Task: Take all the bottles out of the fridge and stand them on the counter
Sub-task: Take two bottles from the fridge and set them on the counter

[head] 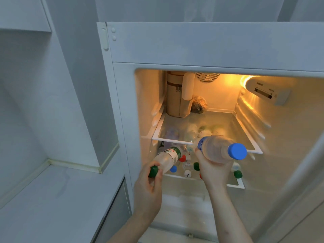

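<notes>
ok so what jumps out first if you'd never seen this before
The lit fridge interior glows orange at centre right. In front of it the left hand grips a green-capped bottle and the right hand a blue-capped bottle, both tilted. More bottles crowd the lower shelf behind them.

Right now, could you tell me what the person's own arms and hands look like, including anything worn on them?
Both arms are bare up to the bottom edge of the picture: no sleeve or cuff shows. The left hand and the right hand wear no gloves, and no ring, watch or bracelet is visible on the fingers or wrists. No markings show on either forearm. The fingernails cannot be made out.
</notes>
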A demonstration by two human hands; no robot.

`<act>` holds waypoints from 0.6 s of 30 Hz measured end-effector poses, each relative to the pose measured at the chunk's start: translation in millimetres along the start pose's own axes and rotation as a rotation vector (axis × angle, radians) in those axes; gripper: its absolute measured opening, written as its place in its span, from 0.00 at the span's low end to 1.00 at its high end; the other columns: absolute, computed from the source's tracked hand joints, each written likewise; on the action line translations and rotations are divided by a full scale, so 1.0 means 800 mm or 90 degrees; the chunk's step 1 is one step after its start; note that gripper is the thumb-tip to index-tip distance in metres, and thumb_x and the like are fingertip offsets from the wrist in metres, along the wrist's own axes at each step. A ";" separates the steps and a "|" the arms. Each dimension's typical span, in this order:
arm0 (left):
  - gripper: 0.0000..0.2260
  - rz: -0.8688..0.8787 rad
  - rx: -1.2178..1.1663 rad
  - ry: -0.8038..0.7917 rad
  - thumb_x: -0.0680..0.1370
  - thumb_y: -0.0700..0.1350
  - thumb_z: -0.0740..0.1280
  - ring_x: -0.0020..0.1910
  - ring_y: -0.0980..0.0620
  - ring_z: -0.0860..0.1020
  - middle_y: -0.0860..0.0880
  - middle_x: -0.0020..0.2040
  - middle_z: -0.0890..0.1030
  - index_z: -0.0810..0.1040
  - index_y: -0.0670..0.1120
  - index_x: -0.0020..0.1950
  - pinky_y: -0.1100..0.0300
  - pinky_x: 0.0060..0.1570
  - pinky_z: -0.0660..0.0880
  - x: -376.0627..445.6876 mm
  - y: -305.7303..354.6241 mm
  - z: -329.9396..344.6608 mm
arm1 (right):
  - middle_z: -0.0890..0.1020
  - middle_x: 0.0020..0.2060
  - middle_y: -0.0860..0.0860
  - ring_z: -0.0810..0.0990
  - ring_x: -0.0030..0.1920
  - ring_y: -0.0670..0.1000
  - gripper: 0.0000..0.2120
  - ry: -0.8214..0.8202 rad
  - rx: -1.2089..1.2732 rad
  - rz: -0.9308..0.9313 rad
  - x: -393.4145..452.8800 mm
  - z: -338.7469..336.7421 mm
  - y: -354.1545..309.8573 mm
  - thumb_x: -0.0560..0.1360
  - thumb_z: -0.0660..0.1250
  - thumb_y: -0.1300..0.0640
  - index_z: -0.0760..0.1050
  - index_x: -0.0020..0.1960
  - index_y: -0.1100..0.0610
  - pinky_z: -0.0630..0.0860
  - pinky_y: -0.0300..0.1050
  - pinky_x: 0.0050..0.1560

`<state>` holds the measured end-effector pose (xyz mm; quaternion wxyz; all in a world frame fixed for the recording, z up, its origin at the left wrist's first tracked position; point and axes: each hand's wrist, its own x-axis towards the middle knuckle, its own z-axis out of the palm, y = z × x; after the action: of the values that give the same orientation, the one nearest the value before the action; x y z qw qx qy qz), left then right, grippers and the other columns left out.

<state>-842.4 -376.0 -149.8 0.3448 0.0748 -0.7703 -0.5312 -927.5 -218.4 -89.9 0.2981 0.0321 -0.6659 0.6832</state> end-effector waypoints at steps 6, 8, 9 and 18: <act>0.07 -0.035 0.029 -0.028 0.83 0.50 0.67 0.47 0.50 0.83 0.58 0.51 0.82 0.76 0.62 0.58 0.50 0.46 0.82 -0.021 0.037 -0.063 | 0.82 0.37 0.34 0.80 0.39 0.38 0.23 -0.092 0.010 0.020 -0.039 0.003 -0.003 0.66 0.80 0.71 0.76 0.45 0.45 0.77 0.34 0.43; 0.07 -0.065 0.039 -0.037 0.82 0.49 0.68 0.44 0.50 0.84 0.58 0.49 0.82 0.76 0.61 0.56 0.53 0.44 0.81 -0.027 0.048 -0.087 | 0.83 0.38 0.35 0.81 0.39 0.38 0.22 -0.124 0.018 0.028 -0.054 0.006 -0.002 0.66 0.79 0.72 0.78 0.45 0.47 0.76 0.29 0.42; 0.07 -0.081 0.043 -0.039 0.81 0.49 0.68 0.42 0.51 0.85 0.58 0.48 0.83 0.76 0.61 0.55 0.57 0.43 0.80 -0.031 0.053 -0.100 | 0.84 0.39 0.36 0.82 0.40 0.38 0.22 -0.142 0.017 0.029 -0.062 0.008 -0.001 0.66 0.79 0.72 0.79 0.46 0.48 0.76 0.28 0.43; 0.03 -0.213 0.125 -0.057 0.80 0.51 0.70 0.33 0.53 0.84 0.48 0.35 0.81 0.79 0.57 0.53 0.60 0.36 0.76 -0.085 0.061 -0.219 | 0.82 0.35 0.45 0.80 0.35 0.44 0.16 -0.397 -0.041 0.117 -0.157 0.035 -0.010 0.66 0.78 0.70 0.77 0.43 0.53 0.76 0.39 0.38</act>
<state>-672.2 -456.4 -103.1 0.2078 0.2112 -0.8100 -0.5060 -830.8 -290.2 -135.0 0.0180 0.1701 -0.7462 0.6434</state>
